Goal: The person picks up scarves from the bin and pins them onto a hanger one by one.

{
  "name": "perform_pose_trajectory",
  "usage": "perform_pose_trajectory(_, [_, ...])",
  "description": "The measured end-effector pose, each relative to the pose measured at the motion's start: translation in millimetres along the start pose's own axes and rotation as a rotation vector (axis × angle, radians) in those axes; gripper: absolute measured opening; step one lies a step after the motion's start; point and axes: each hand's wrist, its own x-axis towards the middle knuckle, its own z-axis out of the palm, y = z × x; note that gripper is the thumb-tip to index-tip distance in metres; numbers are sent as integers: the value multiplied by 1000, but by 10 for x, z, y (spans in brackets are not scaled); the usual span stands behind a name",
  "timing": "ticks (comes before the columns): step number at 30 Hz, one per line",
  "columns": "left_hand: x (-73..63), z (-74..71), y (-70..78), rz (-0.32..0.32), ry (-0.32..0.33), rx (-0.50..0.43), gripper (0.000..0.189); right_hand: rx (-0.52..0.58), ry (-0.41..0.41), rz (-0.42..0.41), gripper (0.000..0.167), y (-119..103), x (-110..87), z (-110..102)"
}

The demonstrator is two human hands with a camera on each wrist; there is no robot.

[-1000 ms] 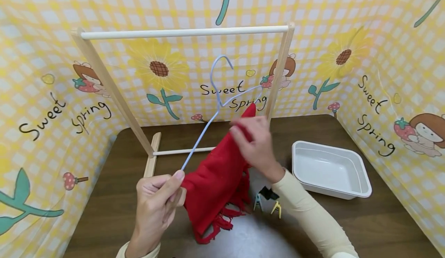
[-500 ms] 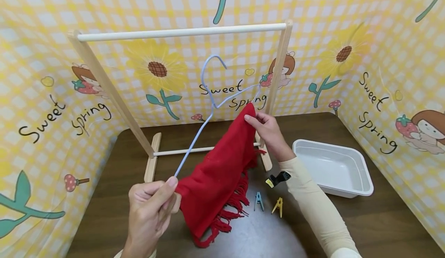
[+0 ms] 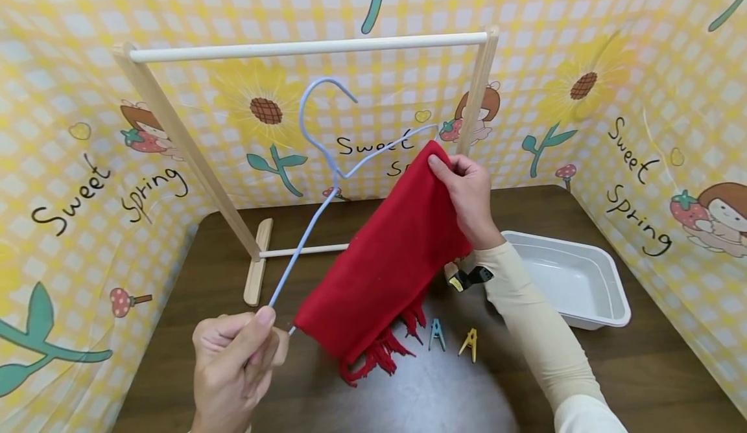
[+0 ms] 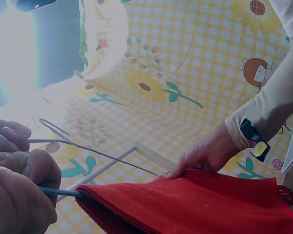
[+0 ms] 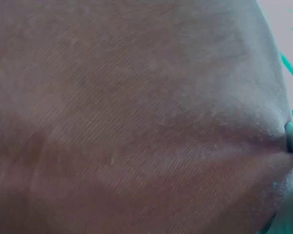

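Above the surface (image 3: 169, 345), I see left grip (image 3: 236, 365) curled round the thin blue hanger (image 3: 301, 245); right grip (image 3: 469, 193) pinches the fringed red cloth (image 3: 379, 251), slanting up rightward.

You've got a cream right sleeve (image 3: 537, 319) at 4 o'clock (head view), white cloth (image 3: 586, 415) further up the arm, plus a black-and-yellow wrist gadget (image 4: 253, 136).

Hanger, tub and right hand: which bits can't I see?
Hanger, head view: bottom mostly hidden by the cloth.
Tub, head view: left side partly hidden by the right sleeve.
Right hand, right wrist view: mostly cut off by the right edge.
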Motion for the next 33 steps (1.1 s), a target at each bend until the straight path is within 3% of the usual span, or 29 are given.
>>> perform_pose_trajectory(5, [19, 15, -6, 10, -19, -12, 50, -57, 4, -49, 15, 58, -1, 7])
perform_pose_trajectory(10, [29, 20, -16, 19, -18, -25, 49, -102, -26, 13, 24, 159, -42, 15])
perform_pose_trajectory(13, [36, 18, -12, 19, -20, -25, 50, -233, -10, -50, 32, 238, -106, 7])
perform_pose_trajectory(15, [43, 21, 0, 14, -13, -25, 50, -317, 28, -204, 36, 277, -171, -5])
perform_pose_trajectory(17, [57, 23, 20, 16, -7, -21, 50, -370, 64, -412, 38, 288, -250, -10])
perform_pose_trajectory(19, [77, 31, 44, 17, 5, -14, 49, -363, 51, -648, 39, 269, -346, 15])
perform_pose_trajectory(22, [115, 43, 71, 24, 11, -4, 48, -347, -58, -985, 35, 196, -519, 135])
perform_pose_trajectory(25, [145, 52, 74, 27, 9, 5, 47, -394, -197, -1253, 37, 107, -725, 308])
perform_pose_trajectory(28, [159, 55, 60, 28, 10, 13, 48, -447, -335, -1380, 42, 51, -896, 468])
perform_pose_trajectory(33, [135, 48, 33, -6, 42, 34, 49, -488, -479, -1416, 48, 22, -1010, 620])
